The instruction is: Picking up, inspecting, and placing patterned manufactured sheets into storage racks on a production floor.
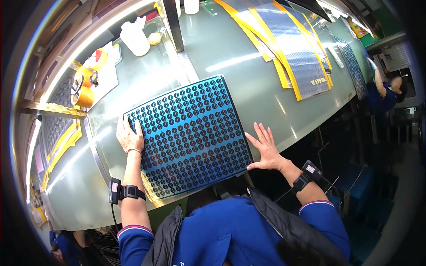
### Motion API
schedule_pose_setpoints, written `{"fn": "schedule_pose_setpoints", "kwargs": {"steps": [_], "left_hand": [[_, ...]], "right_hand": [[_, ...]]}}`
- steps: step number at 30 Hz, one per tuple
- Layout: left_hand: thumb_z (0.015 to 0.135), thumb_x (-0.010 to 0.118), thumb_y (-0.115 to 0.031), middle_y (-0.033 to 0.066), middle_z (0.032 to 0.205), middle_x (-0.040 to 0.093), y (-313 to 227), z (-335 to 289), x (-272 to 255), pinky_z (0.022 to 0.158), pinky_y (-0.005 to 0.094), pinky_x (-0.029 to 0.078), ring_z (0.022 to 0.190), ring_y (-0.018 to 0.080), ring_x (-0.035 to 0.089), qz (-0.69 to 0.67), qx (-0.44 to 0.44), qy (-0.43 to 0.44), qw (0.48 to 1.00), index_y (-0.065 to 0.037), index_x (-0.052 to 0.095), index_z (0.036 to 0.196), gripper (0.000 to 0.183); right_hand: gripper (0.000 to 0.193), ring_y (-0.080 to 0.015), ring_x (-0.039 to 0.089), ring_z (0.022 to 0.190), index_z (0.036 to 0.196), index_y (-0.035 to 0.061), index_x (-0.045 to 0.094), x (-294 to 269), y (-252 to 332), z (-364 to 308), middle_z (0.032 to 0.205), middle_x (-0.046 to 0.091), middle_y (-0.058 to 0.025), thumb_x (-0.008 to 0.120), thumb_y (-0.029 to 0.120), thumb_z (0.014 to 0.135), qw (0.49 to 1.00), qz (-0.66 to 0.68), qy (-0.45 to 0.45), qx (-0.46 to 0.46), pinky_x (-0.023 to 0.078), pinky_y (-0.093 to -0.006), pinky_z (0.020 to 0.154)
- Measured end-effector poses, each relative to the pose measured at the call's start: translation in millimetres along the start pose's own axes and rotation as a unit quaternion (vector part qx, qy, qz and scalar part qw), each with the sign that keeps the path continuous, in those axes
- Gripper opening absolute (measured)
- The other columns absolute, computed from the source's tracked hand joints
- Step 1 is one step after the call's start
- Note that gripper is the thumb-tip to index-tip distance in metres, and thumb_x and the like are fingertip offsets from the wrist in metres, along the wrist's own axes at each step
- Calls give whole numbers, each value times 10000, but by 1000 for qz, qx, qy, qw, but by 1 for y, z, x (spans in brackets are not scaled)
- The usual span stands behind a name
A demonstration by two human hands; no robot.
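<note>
The blue panel (195,133), printed with rows of dark round marks, lies flat at the centre of the frame, near the front edge of the pale green worktop (248,99). The left hand (130,136) is at the panel's left edge toward its upper-left corner, thumb over the face; from where I stand, whether this grip is clamped or merely resting cannot be told. The right hand (268,150) is beside the right edge, its grip apart, fingers spread, and thumb close to the lower-right corner; contact there is uncertain. Handling: the panel appears thin, fairly stiff and light for its area. The glossy face is probably slippery and liable to scratch or smudge; the corners look the likeliest to chip or bend. Take hold by the two opposite side edges, about midway along, keeping fingers off the printed marks and the panel level. Yellow-edged sheets (293,48) lie at the upper right of the frame; a white bottle (134,39) stands at upper left.
</note>
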State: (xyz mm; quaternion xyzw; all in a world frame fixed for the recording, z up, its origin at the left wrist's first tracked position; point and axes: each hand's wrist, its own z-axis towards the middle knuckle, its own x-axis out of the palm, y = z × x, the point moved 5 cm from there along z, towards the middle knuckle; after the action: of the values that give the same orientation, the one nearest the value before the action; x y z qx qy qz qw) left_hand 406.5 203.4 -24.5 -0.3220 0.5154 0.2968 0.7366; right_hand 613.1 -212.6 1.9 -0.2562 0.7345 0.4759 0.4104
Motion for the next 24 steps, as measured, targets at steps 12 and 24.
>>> {"fn": "schedule_pose_setpoints", "kwargs": {"steps": [12, 24], "left_hand": [[899, 400, -521, 182, 1501, 172, -3, 4, 12, 1142, 408, 90, 1394, 283, 162, 40, 15, 101, 994, 11, 182, 1434, 785], [954, 363, -373, 214, 1490, 178, 74, -70, -13, 1133, 442, 102, 1389, 319, 163, -1, -36, 65, 997, 36, 189, 1424, 646]], "right_hand": [[675, -277, 242, 1376, 1390, 107, 363, 12, 66, 150, 1467, 302, -127, 466, 521, 867, 968, -157, -39, -191, 114, -490, 1123], [698, -359, 127, 1393, 1427, 8, 227, -7, 6, 124, 1509, 120, -201, 327, 499, 941, 968, -113, -221, 47, 21, -547, 1103]]}}
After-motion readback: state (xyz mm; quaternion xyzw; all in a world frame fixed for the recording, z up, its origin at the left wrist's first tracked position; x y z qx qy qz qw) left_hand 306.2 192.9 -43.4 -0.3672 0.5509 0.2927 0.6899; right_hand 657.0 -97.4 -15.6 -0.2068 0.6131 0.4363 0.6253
